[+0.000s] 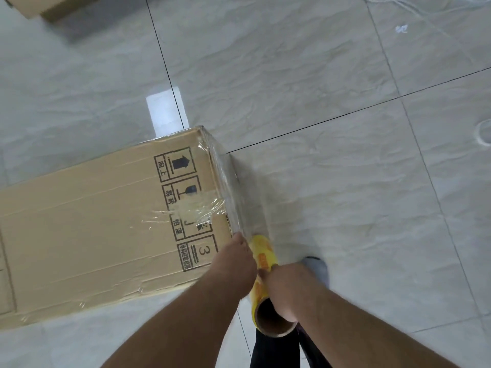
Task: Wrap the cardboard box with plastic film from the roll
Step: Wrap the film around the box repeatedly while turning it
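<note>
A floor of large pale grey marbled tiles (318,75) with thin dark joints fills the view. At the upper left corner, part of a second brown cardboard carton (39,6) is seen, well apart from the work. A bright rectangular reflection (166,112) lies on the tiles just beyond the far corner of the box. Near the right edge a faint ring-shaped mark (483,134) is visible, and a small white scrap (401,29) lies toward the upper right. A foot in a grey sock (317,269) is planted on the floor just beside the roll, and dark trouser legs (276,349) are seen beneath the arms.

The long tan cardboard box (93,235), printed with black handling symbols, lies flat on the floor and runs out of view at the left. Its right end is covered by a stretched sheet of clear plastic film (233,187), and a crinkled strip of film is stuck across the top face near the symbols.

The yellow-labelled film roll on a brown cardboard tube (265,277) is held just beside the box's near right corner, tilted, its open end facing the camera. The left hand (236,261) is laid against the upper part of the roll, touching the box corner; its grip cannot be made out. The right hand (287,285) is wrapped around the middle of the roll.
</note>
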`<state>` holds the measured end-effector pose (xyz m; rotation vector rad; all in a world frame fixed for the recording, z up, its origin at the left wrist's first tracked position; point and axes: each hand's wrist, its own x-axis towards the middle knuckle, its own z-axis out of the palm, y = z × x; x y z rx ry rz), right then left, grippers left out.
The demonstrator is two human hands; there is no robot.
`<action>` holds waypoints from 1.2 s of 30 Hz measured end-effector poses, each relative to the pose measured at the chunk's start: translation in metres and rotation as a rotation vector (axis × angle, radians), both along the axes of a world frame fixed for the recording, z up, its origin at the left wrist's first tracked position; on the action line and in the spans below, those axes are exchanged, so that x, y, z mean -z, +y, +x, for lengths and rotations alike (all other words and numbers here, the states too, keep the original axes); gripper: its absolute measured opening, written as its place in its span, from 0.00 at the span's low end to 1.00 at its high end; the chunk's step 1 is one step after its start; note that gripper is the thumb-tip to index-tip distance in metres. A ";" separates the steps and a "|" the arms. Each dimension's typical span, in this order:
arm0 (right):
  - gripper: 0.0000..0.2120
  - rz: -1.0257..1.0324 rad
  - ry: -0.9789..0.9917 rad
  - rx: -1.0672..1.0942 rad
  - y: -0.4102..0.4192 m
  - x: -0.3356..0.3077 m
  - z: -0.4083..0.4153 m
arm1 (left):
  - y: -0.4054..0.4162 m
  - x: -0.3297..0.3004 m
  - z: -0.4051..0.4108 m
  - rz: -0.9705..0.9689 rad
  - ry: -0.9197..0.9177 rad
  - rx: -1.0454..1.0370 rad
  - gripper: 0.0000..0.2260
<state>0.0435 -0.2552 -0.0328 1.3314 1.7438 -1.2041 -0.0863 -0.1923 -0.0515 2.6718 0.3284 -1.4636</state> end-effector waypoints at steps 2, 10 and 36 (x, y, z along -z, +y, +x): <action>0.22 0.066 0.002 0.153 0.001 0.006 -0.004 | 0.003 -0.001 -0.005 -0.003 -0.042 -0.037 0.17; 0.32 -0.092 0.017 0.886 -0.061 0.020 -0.009 | -0.010 0.001 0.008 0.070 0.077 0.088 0.20; 0.15 -0.087 0.007 1.413 -0.125 0.005 -0.131 | -0.048 0.001 -0.046 0.008 0.093 0.673 0.16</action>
